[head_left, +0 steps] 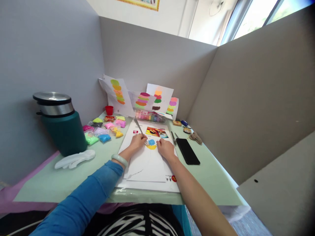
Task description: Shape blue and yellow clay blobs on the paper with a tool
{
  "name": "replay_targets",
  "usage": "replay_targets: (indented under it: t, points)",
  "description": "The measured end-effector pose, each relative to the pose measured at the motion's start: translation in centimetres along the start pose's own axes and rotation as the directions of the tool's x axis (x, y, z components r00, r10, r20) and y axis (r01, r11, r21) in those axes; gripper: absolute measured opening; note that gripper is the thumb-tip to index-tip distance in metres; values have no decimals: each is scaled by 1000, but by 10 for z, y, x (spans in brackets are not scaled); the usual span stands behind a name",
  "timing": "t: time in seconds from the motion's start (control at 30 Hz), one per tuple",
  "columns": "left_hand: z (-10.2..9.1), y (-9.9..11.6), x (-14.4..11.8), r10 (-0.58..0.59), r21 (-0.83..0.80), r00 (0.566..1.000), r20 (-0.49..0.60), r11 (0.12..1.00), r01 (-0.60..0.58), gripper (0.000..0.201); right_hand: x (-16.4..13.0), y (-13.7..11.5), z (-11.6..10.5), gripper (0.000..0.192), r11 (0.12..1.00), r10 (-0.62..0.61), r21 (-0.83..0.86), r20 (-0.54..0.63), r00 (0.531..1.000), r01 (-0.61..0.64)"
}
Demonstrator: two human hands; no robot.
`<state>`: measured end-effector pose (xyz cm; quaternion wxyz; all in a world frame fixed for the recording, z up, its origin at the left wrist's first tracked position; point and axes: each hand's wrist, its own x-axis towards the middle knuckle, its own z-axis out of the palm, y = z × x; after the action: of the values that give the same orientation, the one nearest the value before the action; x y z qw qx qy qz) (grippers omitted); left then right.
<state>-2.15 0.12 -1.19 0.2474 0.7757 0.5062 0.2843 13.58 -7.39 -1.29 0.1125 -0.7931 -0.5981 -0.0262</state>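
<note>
Grey partition walls [152, 55] closed off the pale green desk [73, 183] on three sides, with a window high at the far right. On a white sheet [147, 164] in the middle of the desk lay a flat blue clay patch [152, 142] above a yellow clay patch [151, 147], the two touching. The left hand [138, 141], in a blue sleeve with a pale bangle [119, 160] at the wrist, was closed around a metal fork [140, 129], its tines resting at the blue patch's left edge. The right hand [165, 147] lay flat on the sheet just right of the patches, fingers loosely spread and holding nothing. Near the desk's far left edge sat small bags of coloured clay [104, 129], a teal flask [61, 124] and a white glove [75, 159]. A black phone [187, 151] and a pen [173, 138] lay right of the sheet. Sheets with stacked coloured clay patches [142, 98] leaned against the far wall.
</note>
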Motion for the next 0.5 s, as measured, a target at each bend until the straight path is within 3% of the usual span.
replay_targets:
  t: [0.13,0.33,0.5]
  points:
    - [-3,4,-1,-30,22,1000,4,999,30,21,0,1,1,36,1000,-2,5,-3,1000,2]
    - [-2,-2,2,-94,-86,996,-5,992,94,24,0,1,0,36,1000,2,6,5,1000,-2]
    - [0,-4,2,-32,-96,999,10,995,33,23,-1,0,-2,36,1000,2,-1,11,1000,-2]
